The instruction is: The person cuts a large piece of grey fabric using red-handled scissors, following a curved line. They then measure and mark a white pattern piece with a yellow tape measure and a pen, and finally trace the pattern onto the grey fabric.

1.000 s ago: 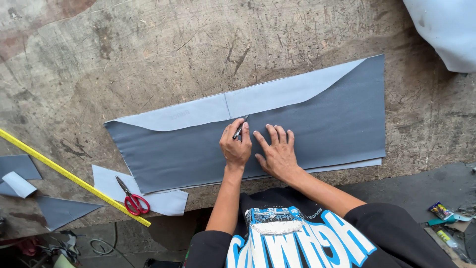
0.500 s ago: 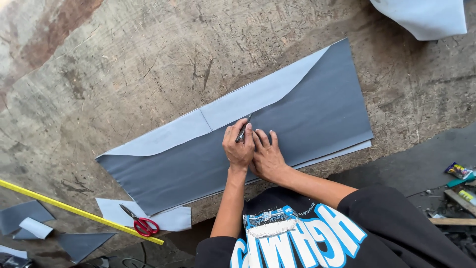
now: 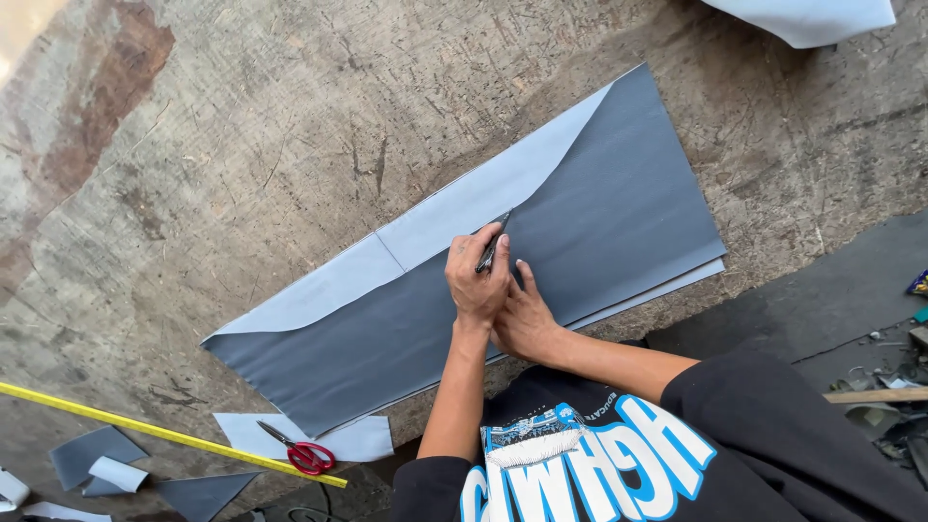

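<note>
A long dark grey sheet [image 3: 599, 222] lies on the worn wooden table, with a pale grey curved piece [image 3: 464, 208] laid over its far edge. My left hand [image 3: 476, 285] grips a dark pen [image 3: 491, 246], whose tip touches the boundary between the pale piece and the dark sheet. Just beside it, my right hand [image 3: 527, 317] presses flat on the dark sheet, touching the left hand at the wrist.
Red-handled scissors [image 3: 300, 449] lie on a pale scrap at the near edge, next to a long yellow ruler [image 3: 145, 430]. Grey offcuts [image 3: 97, 459] sit at the lower left. A pale sheet [image 3: 802, 14] lies at the top right. Small clutter lies on the floor at right.
Both hands slid farther along the sheet toward the curved pale edge. The pen tip now reaches that edge. My right hand has tucked in close behind my left.
</note>
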